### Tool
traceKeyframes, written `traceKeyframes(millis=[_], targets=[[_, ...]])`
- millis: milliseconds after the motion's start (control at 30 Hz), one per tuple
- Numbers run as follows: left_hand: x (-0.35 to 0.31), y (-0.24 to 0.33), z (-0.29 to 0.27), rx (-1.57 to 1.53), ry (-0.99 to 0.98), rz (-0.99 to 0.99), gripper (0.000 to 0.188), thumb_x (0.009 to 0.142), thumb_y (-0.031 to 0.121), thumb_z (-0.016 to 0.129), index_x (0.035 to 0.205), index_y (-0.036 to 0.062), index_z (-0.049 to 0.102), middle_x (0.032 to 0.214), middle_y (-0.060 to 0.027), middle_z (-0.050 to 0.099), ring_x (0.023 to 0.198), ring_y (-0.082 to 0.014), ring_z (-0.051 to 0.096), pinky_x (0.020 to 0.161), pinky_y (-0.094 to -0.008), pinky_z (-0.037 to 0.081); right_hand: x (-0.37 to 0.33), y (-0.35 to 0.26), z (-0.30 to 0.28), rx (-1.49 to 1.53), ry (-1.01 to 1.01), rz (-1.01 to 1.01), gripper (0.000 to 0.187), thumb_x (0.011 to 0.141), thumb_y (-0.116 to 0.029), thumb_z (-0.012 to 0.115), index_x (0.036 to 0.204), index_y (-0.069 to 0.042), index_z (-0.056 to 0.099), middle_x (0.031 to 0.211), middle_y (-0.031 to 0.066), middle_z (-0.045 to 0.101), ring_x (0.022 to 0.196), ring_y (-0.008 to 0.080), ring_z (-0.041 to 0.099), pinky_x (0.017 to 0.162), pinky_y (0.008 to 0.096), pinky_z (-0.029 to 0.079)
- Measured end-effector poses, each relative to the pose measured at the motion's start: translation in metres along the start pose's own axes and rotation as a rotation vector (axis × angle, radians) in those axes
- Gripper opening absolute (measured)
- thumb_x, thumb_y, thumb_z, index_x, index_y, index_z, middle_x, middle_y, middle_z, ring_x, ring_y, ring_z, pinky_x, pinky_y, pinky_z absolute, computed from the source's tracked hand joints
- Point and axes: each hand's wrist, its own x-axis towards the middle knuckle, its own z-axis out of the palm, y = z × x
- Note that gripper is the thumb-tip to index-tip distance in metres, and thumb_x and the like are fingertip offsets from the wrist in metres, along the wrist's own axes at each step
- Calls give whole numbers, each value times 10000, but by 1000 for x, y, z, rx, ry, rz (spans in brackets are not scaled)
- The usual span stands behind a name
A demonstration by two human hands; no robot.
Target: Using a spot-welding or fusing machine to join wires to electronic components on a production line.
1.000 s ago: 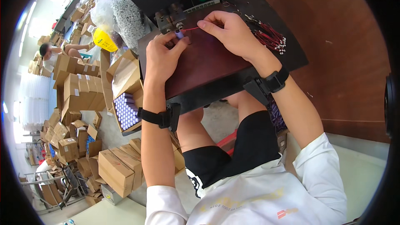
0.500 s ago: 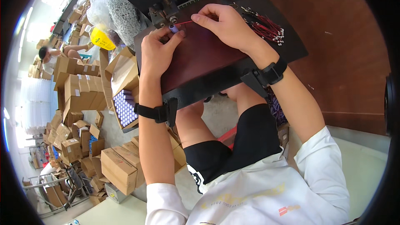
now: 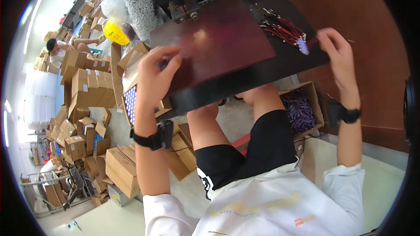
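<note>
At the black tabletop [image 3: 291, 64], a purple cell [image 3: 302, 46] is held by wire [image 3: 312, 42] in right hand [image 3: 340, 59]; left hand [image 3: 155, 75] grip cannot be told.

Beyond my left hand [image 3: 155, 71] I see a bulging, crinkled clear-plastic bag [image 3: 114, 2]; right of that hand, a smooth, glossy dark-red rectangular board [image 3: 238, 30].
</note>
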Motion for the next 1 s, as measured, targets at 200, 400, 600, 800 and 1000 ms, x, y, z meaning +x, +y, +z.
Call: traceKeyframes(millis=[200,400,600,800,1000], targets=[[-66,-40,-73,92,24,-336,195,884,98,712,1047,-7,737,938,-94,717,889,-190,654,797,-313,508,-66,90,-76,-545,-140,127,187,990,-179,650,918,-10,612,834,28,565,801,134,535,757,292,440],[-102,-65,-67,537,-225,-217,193,835,148,755,990,32,753,994,-140,700,983,-342,643,884,-427,514,-72,117,-64,-647,-64,61,154,943,-163,673,943,-11,648,928,107,631,939,255,596,846,364,475],[-98,-65,-74,718,-358,-150,198,865,173,751,987,18,760,947,-153,687,905,-345,662,817,-428,517,-11,85,-3,-527,-9,-131,156,888,-207,690,917,-55,673,917,98,665,955,307,615,852,412,491],[-69,-21,-87,274,-89,-236,143,906,5,685,1038,-39,717,844,-54,676,726,-96,583,661,-252,473,24,103,32,-731,-99,-164,202,873,-241,726,947,-60,679,993,99,661,1010,301,596,882,424,484],[-12,15,-45,10,7,-137,157,922,20,666,1061,-40,704,812,41,548,698,-20,458,606,-196,370,39,107,35,-924,-208,-28,191,888,-259,719,925,-74,688,1026,88,659,1065,310,588,886,449,478]])
